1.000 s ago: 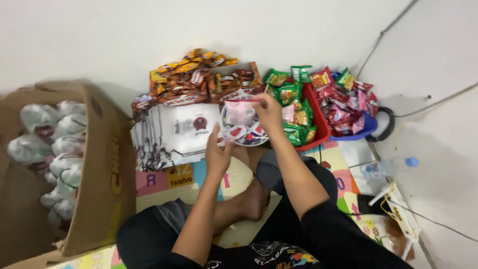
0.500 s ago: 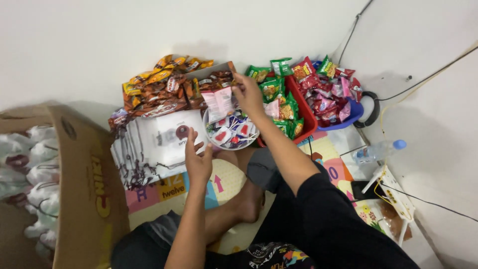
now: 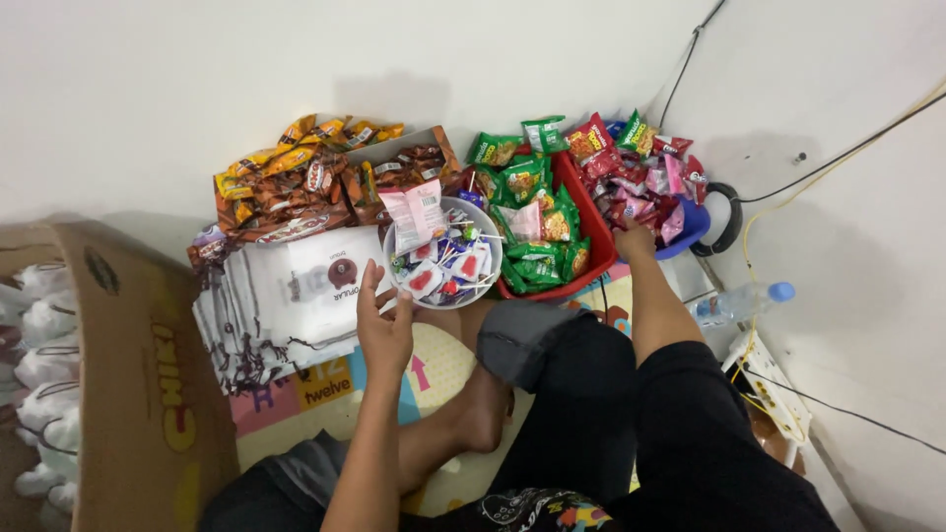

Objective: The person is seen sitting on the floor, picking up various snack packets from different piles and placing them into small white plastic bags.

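Note:
My left hand is open with fingers spread, resting at the edge of a stack of white drawstring bags, just left of a white bowl of small wrapped sweets. A pink packet leans in the bowl. My right hand reaches to the right onto a heap of red and pink snack packets in a blue basin. Its fingers curl down among the packets, so whether it grips one is hidden. I sit cross-legged on a colourful play mat.
A red tray holds green snack packets. Brown and orange packets pile against the wall. A large cardboard box of filled white bags stands at left. A water bottle, power strip and cables lie at right.
My right hand let the pink packet go into the bowl and moved right to the blue basin's packets. My left hand lowered slightly beside the bag stack.

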